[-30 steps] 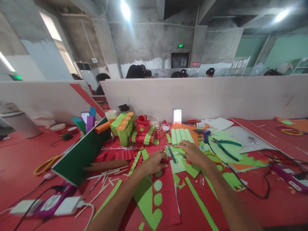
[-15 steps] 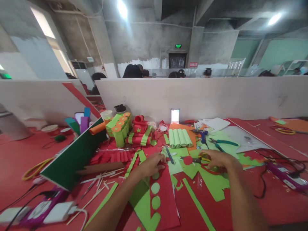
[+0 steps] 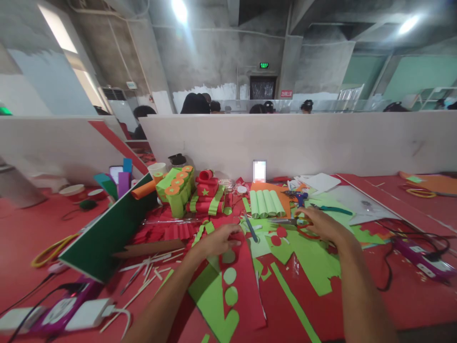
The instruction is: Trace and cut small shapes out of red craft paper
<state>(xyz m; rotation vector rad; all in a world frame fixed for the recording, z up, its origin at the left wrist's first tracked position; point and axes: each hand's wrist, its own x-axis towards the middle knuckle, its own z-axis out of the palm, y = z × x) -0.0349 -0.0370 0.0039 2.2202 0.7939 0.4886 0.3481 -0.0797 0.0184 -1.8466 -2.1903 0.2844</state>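
My left hand [image 3: 217, 239] rests with curled fingers on the top end of a red paper sheet [image 3: 246, 295] that has round holes cut in it, over a green sheet [image 3: 214, 305]. My right hand [image 3: 319, 223] is closed on the red handles of a pair of scissors [image 3: 291, 222], whose blades point left over the green paper. Two small red paper circles [image 3: 278, 236] lie just left of that hand. A blue pen [image 3: 251, 230] lies between my hands. A row of rolled green paper tubes [image 3: 267, 203] sits on an orange sheet beyond.
Green and red paper models [image 3: 193, 193] stand at the back centre. A green board [image 3: 107, 233] leans at the left, with wooden sticks [image 3: 150, 271] beside it. Pliers [image 3: 330, 208], a glue gun [image 3: 300, 197], cables and power strips [image 3: 421, 259] lie around. White partition [image 3: 303, 143] behind; people beyond.
My right hand moved right from the green tubes to the scissors and closed on their handles, then shifted them slightly farther away. The left hand has stayed on the red sheet.
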